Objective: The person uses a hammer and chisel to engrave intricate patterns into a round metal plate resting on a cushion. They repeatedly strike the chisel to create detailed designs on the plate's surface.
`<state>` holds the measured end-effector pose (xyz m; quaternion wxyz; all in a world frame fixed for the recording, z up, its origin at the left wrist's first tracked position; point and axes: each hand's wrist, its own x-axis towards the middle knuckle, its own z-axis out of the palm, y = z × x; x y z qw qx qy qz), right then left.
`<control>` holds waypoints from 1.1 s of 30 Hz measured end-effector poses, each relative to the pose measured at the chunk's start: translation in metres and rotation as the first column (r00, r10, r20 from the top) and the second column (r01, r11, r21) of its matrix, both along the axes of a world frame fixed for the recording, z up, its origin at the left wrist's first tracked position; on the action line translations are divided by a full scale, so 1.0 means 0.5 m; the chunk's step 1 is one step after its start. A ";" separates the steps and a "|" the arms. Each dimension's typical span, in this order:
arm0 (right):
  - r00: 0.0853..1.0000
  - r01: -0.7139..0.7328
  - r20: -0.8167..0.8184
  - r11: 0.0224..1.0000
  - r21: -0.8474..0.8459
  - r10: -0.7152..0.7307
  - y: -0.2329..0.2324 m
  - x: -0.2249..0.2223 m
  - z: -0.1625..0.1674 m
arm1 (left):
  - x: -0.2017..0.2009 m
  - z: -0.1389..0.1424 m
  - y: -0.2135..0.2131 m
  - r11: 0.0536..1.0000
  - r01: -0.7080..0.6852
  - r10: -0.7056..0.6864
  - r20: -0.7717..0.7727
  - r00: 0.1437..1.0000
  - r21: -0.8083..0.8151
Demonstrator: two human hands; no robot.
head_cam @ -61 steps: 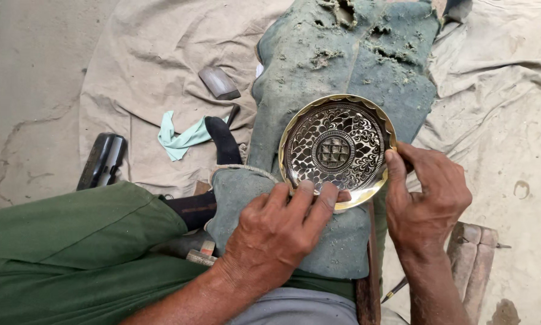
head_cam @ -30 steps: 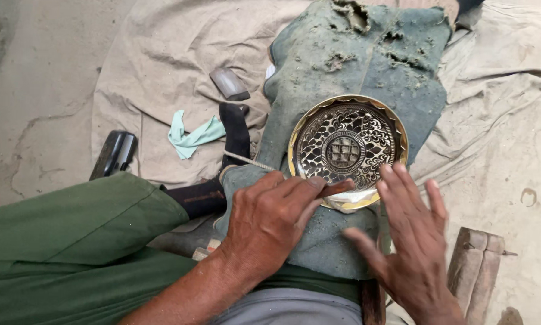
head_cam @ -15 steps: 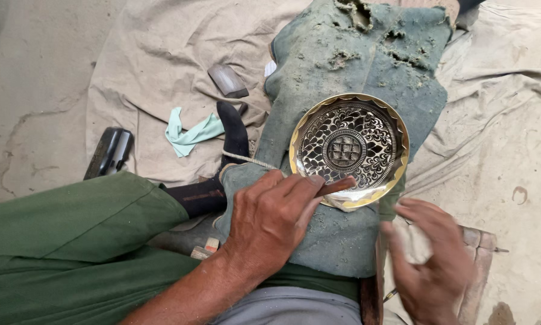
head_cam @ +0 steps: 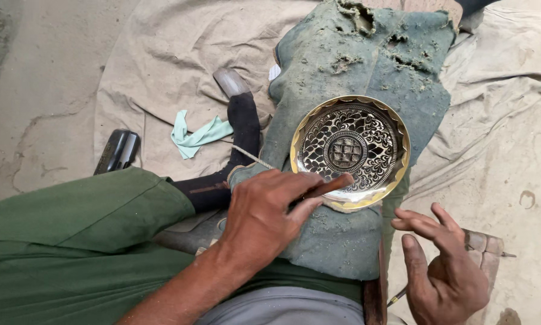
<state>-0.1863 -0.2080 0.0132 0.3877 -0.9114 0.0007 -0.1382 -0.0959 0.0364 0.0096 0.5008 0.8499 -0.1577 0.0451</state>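
A round brass plate [head_cam: 348, 150] with a pierced, engraved pattern lies on a worn grey-green padded cloth [head_cam: 366, 54]. My left hand [head_cam: 264, 219] rests at the plate's near-left rim, fingers closed on a thin brown tool [head_cam: 330, 185] whose tip lies against the rim. My right hand [head_cam: 445, 277] hovers at the lower right, clear of the plate, palm up with fingers apart and nothing in it.
A beige canvas sheet [head_cam: 162, 60] covers the ground. On it lie a mint-green cloth strip [head_cam: 198, 135], a black object [head_cam: 117, 150] and a small grey block [head_cam: 231, 81]. A black-socked foot [head_cam: 243, 129] and green trouser leg [head_cam: 71, 222] lie left. A wooden piece [head_cam: 484, 244] sits under my right hand.
My right hand let go of the plate's right rim, drew back toward the lower right and opened. My left hand stayed at the near rim with the tool.
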 end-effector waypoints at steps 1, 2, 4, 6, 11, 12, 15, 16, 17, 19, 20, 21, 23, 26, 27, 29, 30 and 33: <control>1.000 -0.012 0.025 0.999 -0.040 0.013 0.003 -0.006 -0.005 | 0.003 0.002 0.005 0.997 -0.011 0.004 -0.101 0.995 -0.073; 0.998 -0.021 0.049 0.997 -0.080 0.025 0.004 -0.010 -0.007 | 0.007 0.004 0.011 0.989 -0.029 -0.001 -0.202 0.979 -0.142; 0.999 0.030 0.025 0.996 -0.088 -0.028 0.005 -0.015 -0.011 | 0.016 0.008 0.020 0.962 -0.062 -0.041 -0.367 0.929 -0.265; 0.985 0.075 -0.152 0.994 -0.084 -0.087 -0.001 -0.021 -0.022 | 0.028 0.010 0.025 0.923 -0.086 -0.111 -0.474 0.874 -0.376; 0.663 0.369 -0.743 0.904 0.216 -0.093 -0.012 -0.072 -0.104 | 0.050 0.014 0.011 0.918 -0.074 -0.144 -0.500 0.854 -0.390; 0.745 0.270 -0.665 0.935 0.229 -0.052 -0.012 -0.084 -0.123 | 0.054 0.016 0.007 0.915 -0.073 -0.151 -0.505 0.850 -0.397; 0.828 0.257 -0.558 0.916 0.309 -0.044 -0.038 -0.106 -0.147 | 0.065 0.019 -0.001 0.939 0.043 -0.152 -0.298 0.942 -0.343; 0.763 0.438 -0.636 0.817 0.375 -0.117 -0.061 -0.108 -0.139 | 0.072 0.019 -0.005 0.943 0.078 -0.172 -0.270 0.948 -0.325; 0.675 0.603 -0.720 0.684 0.411 -0.162 -0.088 -0.107 -0.124 | 0.076 0.017 -0.008 0.946 0.107 -0.188 -0.248 0.950 -0.307; 0.836 0.377 -0.543 0.634 0.675 0.081 -0.147 -0.100 -0.085 | 0.080 0.015 -0.016 0.954 0.115 -0.182 -0.226 0.957 -0.278; 0.874 0.326 -0.473 0.587 0.741 0.112 -0.164 -0.096 -0.074 | 0.080 0.014 -0.021 0.958 0.098 -0.161 -0.224 0.961 -0.268; 0.907 0.268 -0.397 0.536 0.800 0.140 -0.178 -0.092 -0.059 | 0.079 0.013 -0.026 0.963 0.079 -0.139 -0.221 0.965 -0.259; 0.932 0.219 -0.340 0.550 0.806 0.128 -0.178 -0.075 -0.048 | 0.075 0.012 -0.032 0.968 0.048 -0.094 -0.179 0.979 -0.247; 0.869 0.349 -0.492 0.766 0.539 -0.050 -0.140 -0.032 -0.037 | 0.073 0.011 -0.039 0.970 0.002 -0.062 -0.237 0.969 -0.243; 0.789 0.433 -0.594 0.829 0.355 -0.157 -0.133 -0.014 -0.022 | 0.072 0.012 -0.041 0.970 -0.019 -0.053 -0.284 0.957 -0.243; 0.697 0.470 -0.658 0.875 0.118 -0.286 -0.117 0.022 0.009 | 0.071 0.013 -0.042 0.973 -0.017 -0.046 -0.262 0.964 -0.232; 0.699 0.451 -0.651 0.889 0.080 -0.297 -0.112 0.039 0.024 | 0.071 0.013 -0.043 0.974 -0.018 -0.040 -0.252 0.967 -0.225; 0.735 0.324 -0.635 0.946 0.023 -0.236 -0.110 0.075 0.050 | 0.070 0.012 -0.044 0.974 0.006 -0.032 -0.111 0.993 -0.225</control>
